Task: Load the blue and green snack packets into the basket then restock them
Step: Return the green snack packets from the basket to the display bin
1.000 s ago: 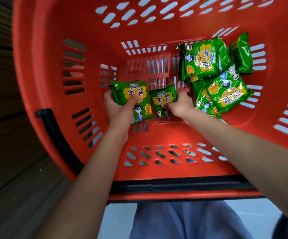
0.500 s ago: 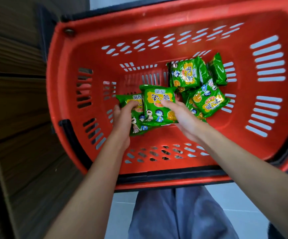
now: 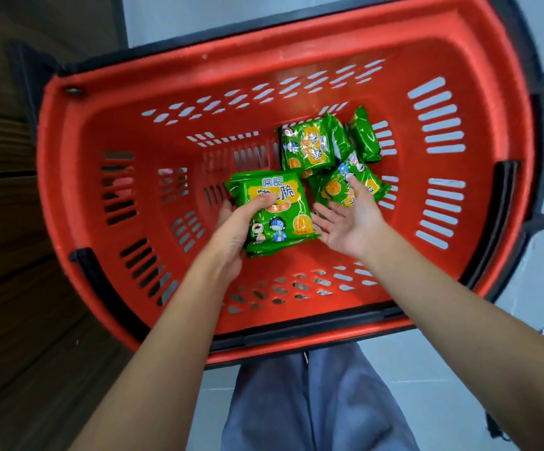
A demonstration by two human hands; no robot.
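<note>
1. Half a second ago our right grip [image 3: 350, 219] lay on the top packet. It has now come off and hangs just beside it at 3 o'clock, palm up, fingers spread wide and holding nothing.
2. Our left grip [image 3: 234, 229] now holds the stack of green packets [image 3: 277, 219] alone. The thumb [image 3: 264, 200] presses on the printed face and the fingers curl underneath from 9 o'clock. We see at least two packets; the lower edges are too bunched to count further.
3. The stack sits over the middle of the basket [image 3: 296, 40] floor. We cannot tell whether it is lifted clear.
4. The loose green packets [image 3: 313, 148] are heaped toward 1 o'clock, near the far wall. No blue packet is in view.
5. Our right fingertips overlap the nearest loose packet, but we cannot tell whether they touch it.
6. We judge that we are gathering packets out of the basket for restocking, with the heap not yet picked up.
7. The main risk is the one-handed hold. The film looks slick, so a lower packet could slide out from under the thumb and drop back.
8. Adding more packets from the heap would thicken the stack beyond what thumb and fingers can span, and it could fan apart.
9. A hard squeeze to stop that could crush the snacks inside.
</note>
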